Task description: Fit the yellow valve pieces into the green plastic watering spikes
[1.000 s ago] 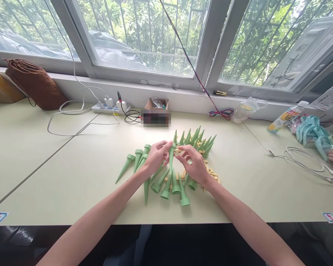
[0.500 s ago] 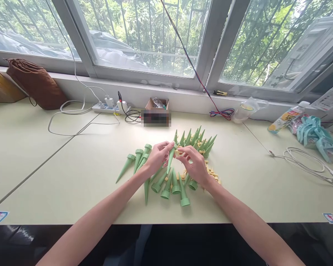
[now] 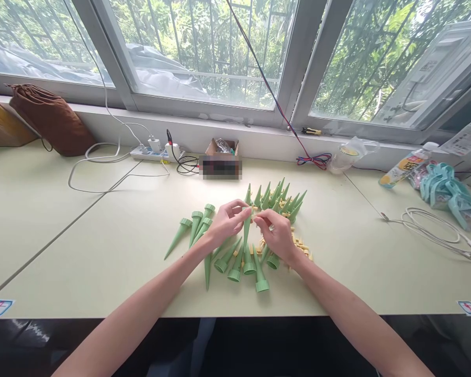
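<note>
My left hand (image 3: pixel 231 222) is closed around the wide end of a green plant watering spike (image 3: pixel 246 233), whose point hangs downward. Close against that spike, my right hand (image 3: pixel 277 231) pinches a small yellow valve piece (image 3: pixel 253 219), mostly covered by the fingers. Several loose green spikes (image 3: pixel 261 283) lie on the table below and left of the hands. Beyond them, a group of green spikes (image 3: pixel 277 193) stands point up with yellow pieces among them. A pile of small yellow pieces (image 3: pixel 300 245) is partly hidden behind my right hand.
On the pale table (image 3: pixel 113 251), a power strip (image 3: pixel 143 153) with cables and a small cardboard box (image 3: pixel 231 146) stand along the window wall. A brown drawstring bag (image 3: pixel 51 120) leans at the left. To the right are a bottle (image 3: pixel 406 166), light-blue plastic items (image 3: pixel 441 188) and a white cable (image 3: pixel 435 225).
The held spike has shifted slightly right and turned more upright. My right fingers have curled in and moved a little right beside it.
</note>
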Action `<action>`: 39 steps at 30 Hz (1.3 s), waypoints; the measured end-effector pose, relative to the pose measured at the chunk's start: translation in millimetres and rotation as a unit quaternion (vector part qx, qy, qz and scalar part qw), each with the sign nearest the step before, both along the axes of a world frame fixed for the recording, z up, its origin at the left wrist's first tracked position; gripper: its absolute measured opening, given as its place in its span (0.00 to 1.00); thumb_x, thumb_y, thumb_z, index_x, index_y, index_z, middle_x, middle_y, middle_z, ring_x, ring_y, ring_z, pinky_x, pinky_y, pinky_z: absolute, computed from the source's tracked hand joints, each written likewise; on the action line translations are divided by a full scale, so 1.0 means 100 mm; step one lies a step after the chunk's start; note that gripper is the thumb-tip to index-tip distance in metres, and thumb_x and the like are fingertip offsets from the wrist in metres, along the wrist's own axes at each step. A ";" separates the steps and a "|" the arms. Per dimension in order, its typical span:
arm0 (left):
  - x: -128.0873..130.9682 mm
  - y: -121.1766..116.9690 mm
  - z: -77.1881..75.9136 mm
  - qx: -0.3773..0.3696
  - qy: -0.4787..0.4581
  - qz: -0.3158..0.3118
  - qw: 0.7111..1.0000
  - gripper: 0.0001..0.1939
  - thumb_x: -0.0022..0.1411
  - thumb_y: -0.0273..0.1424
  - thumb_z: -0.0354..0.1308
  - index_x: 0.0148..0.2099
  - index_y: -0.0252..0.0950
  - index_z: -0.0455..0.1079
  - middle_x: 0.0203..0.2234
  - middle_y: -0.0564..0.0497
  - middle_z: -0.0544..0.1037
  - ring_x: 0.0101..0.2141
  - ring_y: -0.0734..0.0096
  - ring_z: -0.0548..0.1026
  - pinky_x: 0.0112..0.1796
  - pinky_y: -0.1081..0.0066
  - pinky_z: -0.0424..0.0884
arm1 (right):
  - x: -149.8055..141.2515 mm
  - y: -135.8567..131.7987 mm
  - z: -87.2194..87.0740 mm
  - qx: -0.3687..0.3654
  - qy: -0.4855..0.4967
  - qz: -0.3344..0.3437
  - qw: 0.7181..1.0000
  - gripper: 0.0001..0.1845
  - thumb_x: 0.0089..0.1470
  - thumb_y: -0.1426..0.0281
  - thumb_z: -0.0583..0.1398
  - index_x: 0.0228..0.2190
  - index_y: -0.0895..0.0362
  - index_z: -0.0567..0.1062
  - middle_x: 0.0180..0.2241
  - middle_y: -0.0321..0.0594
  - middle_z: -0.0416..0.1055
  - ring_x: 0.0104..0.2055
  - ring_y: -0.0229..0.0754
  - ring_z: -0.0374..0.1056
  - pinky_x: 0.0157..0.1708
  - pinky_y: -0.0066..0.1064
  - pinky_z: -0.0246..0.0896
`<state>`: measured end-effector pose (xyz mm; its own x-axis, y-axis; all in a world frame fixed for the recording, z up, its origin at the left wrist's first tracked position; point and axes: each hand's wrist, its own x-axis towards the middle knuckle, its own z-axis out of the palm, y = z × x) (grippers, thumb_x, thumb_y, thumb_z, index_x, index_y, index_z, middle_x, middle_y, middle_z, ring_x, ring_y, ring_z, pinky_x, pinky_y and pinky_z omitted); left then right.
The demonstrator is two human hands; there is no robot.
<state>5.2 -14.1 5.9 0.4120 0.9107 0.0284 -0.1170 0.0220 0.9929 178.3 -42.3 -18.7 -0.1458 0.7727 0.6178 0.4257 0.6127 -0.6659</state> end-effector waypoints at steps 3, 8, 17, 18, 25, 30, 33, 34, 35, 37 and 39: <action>0.01 -0.01 0.00 0.017 0.015 -0.012 1.000 0.17 0.59 0.45 0.63 0.39 0.37 0.68 0.15 0.60 0.66 0.11 0.85 0.55 0.14 0.79 0.49 | 0.00 0.00 0.00 -0.014 0.000 -0.012 1.000 0.17 0.65 0.61 0.55 0.28 0.56 0.74 0.21 0.34 0.69 0.22 0.36 0.63 0.25 0.29 0.60; 0.00 -0.02 -0.01 0.054 0.026 -0.024 0.998 0.16 0.61 0.44 0.61 0.41 0.37 0.67 0.23 0.56 0.72 0.13 0.83 0.63 0.16 0.78 0.58 | -0.01 0.00 0.01 -0.013 0.012 -0.023 1.000 0.19 0.65 0.62 0.55 0.24 0.56 0.70 0.18 0.31 0.61 0.20 0.34 0.55 0.22 0.28 0.53; 0.02 -0.05 0.01 0.080 0.027 -0.020 0.996 0.17 0.60 0.43 0.62 0.43 0.36 0.68 0.24 0.55 0.71 0.13 0.82 0.65 0.16 0.78 0.61 | -0.02 -0.01 0.03 -0.047 0.047 -0.026 0.997 0.22 0.65 0.60 0.55 0.20 0.55 0.66 0.16 0.31 0.59 0.18 0.34 0.55 0.20 0.28 0.52; 0.02 -0.05 0.01 0.076 0.025 -0.017 0.997 0.17 0.60 0.43 0.62 0.43 0.36 0.68 0.24 0.56 0.71 0.13 0.82 0.65 0.16 0.78 0.61 | -0.03 -0.01 0.03 -0.046 0.046 -0.027 0.998 0.22 0.65 0.60 0.54 0.20 0.55 0.67 0.16 0.31 0.59 0.18 0.34 0.55 0.19 0.28 0.52; 0.01 -0.02 -0.02 0.035 0.003 0.023 0.999 0.17 0.62 0.47 0.60 0.36 0.37 0.68 0.11 0.60 0.63 0.11 0.82 0.56 0.15 0.78 0.53 | -0.04 -0.03 0.05 -0.048 0.052 -0.016 0.997 0.12 0.62 0.60 0.59 0.38 0.56 0.73 0.27 0.36 0.72 0.21 0.35 0.65 0.22 0.28 0.62; 0.00 0.01 -0.03 0.003 -0.025 0.041 0.999 0.17 0.62 0.46 0.60 0.35 0.37 0.68 0.09 0.61 0.61 0.09 0.83 0.52 0.14 0.78 0.50 | -0.03 -0.01 0.02 -0.012 0.023 -0.016 1.000 0.13 0.60 0.63 0.61 0.46 0.54 0.73 0.35 0.38 0.73 0.24 0.35 0.67 0.23 0.28 0.66; 0.00 0.01 -0.03 -0.003 -0.022 0.046 0.999 0.17 0.60 0.46 0.61 0.34 0.37 0.68 0.10 0.60 0.63 0.10 0.83 0.53 0.14 0.78 0.49 | -0.02 0.01 0.01 0.004 0.001 -0.013 1.000 0.10 0.62 0.65 0.60 0.44 0.53 0.75 0.35 0.39 0.73 0.25 0.36 0.66 0.24 0.29 0.66; 0.00 0.01 -0.04 -0.005 -0.020 0.048 0.999 0.17 0.60 0.46 0.62 0.34 0.37 0.69 0.11 0.59 0.64 0.10 0.83 0.54 0.14 0.78 0.49 | -0.01 0.01 0.00 0.009 -0.002 -0.012 1.000 0.09 0.62 0.65 0.60 0.44 0.53 0.75 0.35 0.39 0.73 0.25 0.36 0.66 0.25 0.29 0.67; 0.01 0.01 -0.04 -0.006 -0.018 0.049 0.999 0.17 0.59 0.46 0.62 0.34 0.36 0.69 0.12 0.58 0.66 0.10 0.83 0.54 0.13 0.78 0.49 | -0.01 0.02 0.00 0.015 -0.004 -0.013 1.000 0.09 0.62 0.66 0.60 0.44 0.52 0.75 0.35 0.39 0.73 0.26 0.36 0.66 0.26 0.30 0.67; 0.01 0.01 -0.04 -0.007 -0.016 0.050 0.999 0.17 0.59 0.46 0.63 0.34 0.36 0.69 0.15 0.57 0.69 0.10 0.83 0.55 0.13 0.78 0.50 | 0.00 0.03 -0.01 0.025 -0.006 -0.013 1.000 0.09 0.62 0.67 0.60 0.44 0.53 0.76 0.35 0.39 0.73 0.26 0.36 0.66 0.27 0.30 0.68; 0.00 0.01 -0.04 -0.004 -0.015 0.048 0.999 0.18 0.59 0.46 0.63 0.34 0.36 0.69 0.16 0.56 0.71 0.10 0.83 0.55 0.13 0.78 0.50 | 0.00 0.04 -0.02 0.032 -0.009 -0.011 0.999 0.09 0.62 0.67 0.60 0.43 0.53 0.76 0.35 0.39 0.73 0.27 0.36 0.66 0.28 0.30 0.69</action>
<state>5.5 -13.1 1.9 0.3221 0.9462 0.0318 -0.1492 0.0176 0.9886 178.3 -38.6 -20.8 -0.1413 0.7344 0.6639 0.4511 0.6447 -0.6171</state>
